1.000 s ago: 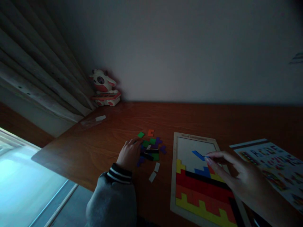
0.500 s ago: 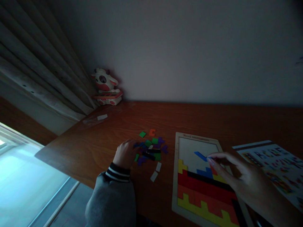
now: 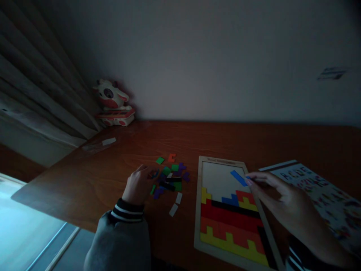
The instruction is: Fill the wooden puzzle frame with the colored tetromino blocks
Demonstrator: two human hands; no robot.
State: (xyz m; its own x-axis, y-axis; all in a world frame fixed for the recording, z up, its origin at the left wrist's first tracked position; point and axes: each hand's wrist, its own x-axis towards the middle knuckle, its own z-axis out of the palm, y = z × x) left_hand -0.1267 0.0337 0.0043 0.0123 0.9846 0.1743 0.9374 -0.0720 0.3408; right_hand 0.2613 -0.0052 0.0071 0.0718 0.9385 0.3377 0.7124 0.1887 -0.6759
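Between the thumb and forefinger of my right hand [image 3: 278,195] is a blue piece [image 3: 238,178], raised over the upper right part of a wooden puzzle board [image 3: 198,210]. Yellow, red, orange, black and blue pieces fill the board's lower part; its upper part shows bare base. My left hand [image 3: 138,185] rests at the left edge of a loose pile, its fingers curled around a small blue piece [image 3: 154,174]. Beside it lie green pieces [image 3: 175,167], purple pieces [image 3: 158,193], black bars [image 3: 167,186] and two white pieces [image 3: 173,210].
A printed sheet [image 3: 310,184] with letters and coloured pictures lies right of the board, partly under my right arm. A cow toy [image 3: 114,103] stands at the table's back left by the curtain [image 3: 42,75]. Clear plastic with a white label [image 3: 109,141] lies in front of it.
The view has shifted, so the table things appear further left. My right hand has moved up and right relative to the board with the blue piece. My left hand has lifted a blue piece slightly off the pile.
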